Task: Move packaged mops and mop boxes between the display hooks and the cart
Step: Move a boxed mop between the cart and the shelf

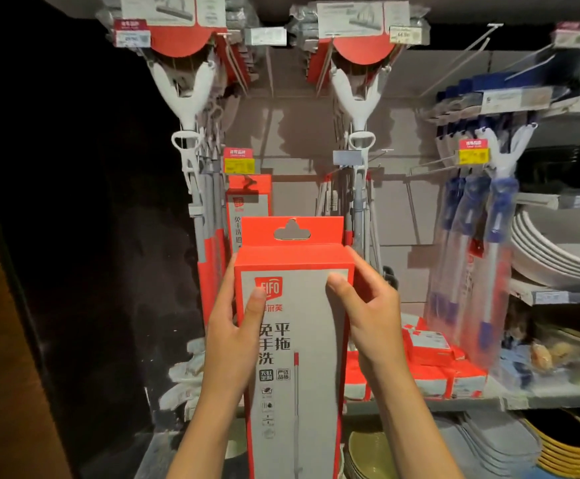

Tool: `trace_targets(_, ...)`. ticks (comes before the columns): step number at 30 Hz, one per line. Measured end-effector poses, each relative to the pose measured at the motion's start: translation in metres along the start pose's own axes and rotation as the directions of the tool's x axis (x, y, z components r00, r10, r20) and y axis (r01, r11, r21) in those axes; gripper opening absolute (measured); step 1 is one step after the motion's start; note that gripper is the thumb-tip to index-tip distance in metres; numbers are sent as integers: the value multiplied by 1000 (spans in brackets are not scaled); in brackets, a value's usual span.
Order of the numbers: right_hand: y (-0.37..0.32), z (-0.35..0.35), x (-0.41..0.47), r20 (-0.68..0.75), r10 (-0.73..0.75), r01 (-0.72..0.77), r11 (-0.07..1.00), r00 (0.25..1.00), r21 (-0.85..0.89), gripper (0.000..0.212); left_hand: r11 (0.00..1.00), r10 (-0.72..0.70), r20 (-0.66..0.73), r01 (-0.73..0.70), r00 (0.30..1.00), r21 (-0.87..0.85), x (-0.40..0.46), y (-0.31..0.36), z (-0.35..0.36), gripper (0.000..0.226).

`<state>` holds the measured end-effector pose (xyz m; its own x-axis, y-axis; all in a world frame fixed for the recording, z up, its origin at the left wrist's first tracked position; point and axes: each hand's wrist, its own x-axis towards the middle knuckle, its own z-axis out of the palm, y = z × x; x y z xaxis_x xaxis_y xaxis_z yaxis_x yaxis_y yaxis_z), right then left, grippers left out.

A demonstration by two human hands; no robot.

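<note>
1. Display wall (402,209) across the whole view: pale back panel bristling with wire hooks, dark to the left, shelving to the right.
2. Two clusters of packaged squeeze mops (185,98) and (357,98) hanging from the top hooks, white forked heads pointing down under red header cards. Already hung, apparently.
3. Blue-handled mops in clear sleeves (468,271) hanging at right from a lower hook, beside stacked white bowls (557,250) on the shelf.
4. Tall red-and-grey mop box (295,357) held upright at centre, in front of the wall and not on any hook; red hang tab with its cut-out slot at the top, pointing up.
5. Second mop box of the same kind (248,202) hanging behind and slightly left, on a lower hook under a yellow price tag (239,164).
6. Small red-and-white packs (430,361) piled on the shelf at lower right.
7. Left hand (233,326) clamped on the box's left edge, thumb across the front by the logo.
8. Right hand (368,309) clamped on the upper right corner, thumb on the front face, fingers wrapped round the side.
9. Bare lower hook (371,157) just above and right of the box, near a grey tag.
10. Progress, as a judgement: mid-transfer, one box in hand. Cart not in view, so impossible to tell whether headed to the hook or away from it.
</note>
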<state>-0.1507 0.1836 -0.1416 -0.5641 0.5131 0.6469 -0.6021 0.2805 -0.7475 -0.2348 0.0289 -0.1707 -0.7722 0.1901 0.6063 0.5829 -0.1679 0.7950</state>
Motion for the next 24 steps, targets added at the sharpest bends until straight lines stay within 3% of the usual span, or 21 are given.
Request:
trace_targets(6, 33, -14, 44, 88, -29, 20, 995, 996, 100, 39, 998, -14, -115, 20, 993, 52, 22, -21, 33, 61)
trace_targets(10, 57, -19, 68, 133, -22, -3, 983, 991, 183, 45, 997, 0, -178, 12, 984, 70, 34, -30, 49, 64)
trace_targets(18, 101, 4, 107, 189, 38, -82, 970, 981, 228, 44, 992, -13, -218, 40, 976, 117, 73, -61, 47, 62)
trace_targets(24, 123, 40, 138, 202, 22, -76, 962, 979, 263, 28, 992, -6, -207, 32, 978, 124, 125, -93, 28, 57)
